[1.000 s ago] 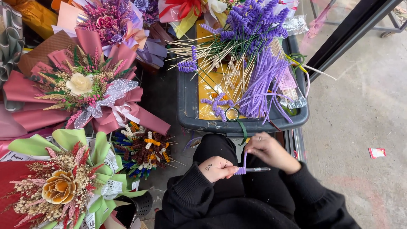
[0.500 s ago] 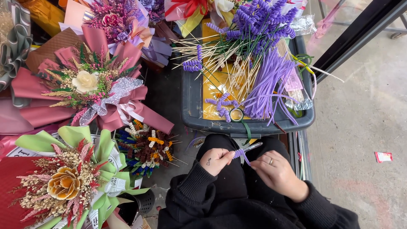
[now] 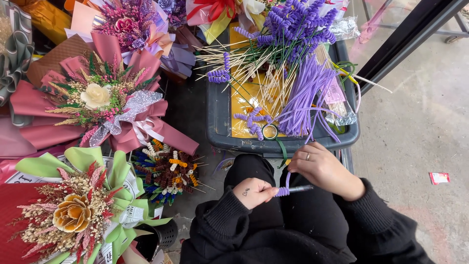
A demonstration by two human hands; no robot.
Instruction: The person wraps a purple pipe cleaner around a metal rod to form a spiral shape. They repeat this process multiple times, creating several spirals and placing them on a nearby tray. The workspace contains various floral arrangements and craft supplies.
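Over the lap, the left hand [image 3: 254, 191] has its fingers closed around a dark pen-like rod [image 3: 299, 188], where a purple pipe cleaner [image 3: 285, 185] is coiled tight. The right hand [image 3: 322, 168], ring on one finger, pinches the pipe cleaner's free end just above the rod. Just ahead stands a dark plastic tray [image 3: 220, 117] heaped with purple coiled stems [image 3: 293, 24], loose purple pipe cleaners [image 3: 305, 100] and a roll of green tape [image 3: 269, 131]. Wrapped bouquets [image 3: 105, 105] crowd the person's left.

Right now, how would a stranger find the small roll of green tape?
Start at the dark plastic crate holding purple pipe cleaners and wooden skewers. Look at its near edge, beside the loose purple stems. The green tape roll is the only ring there.
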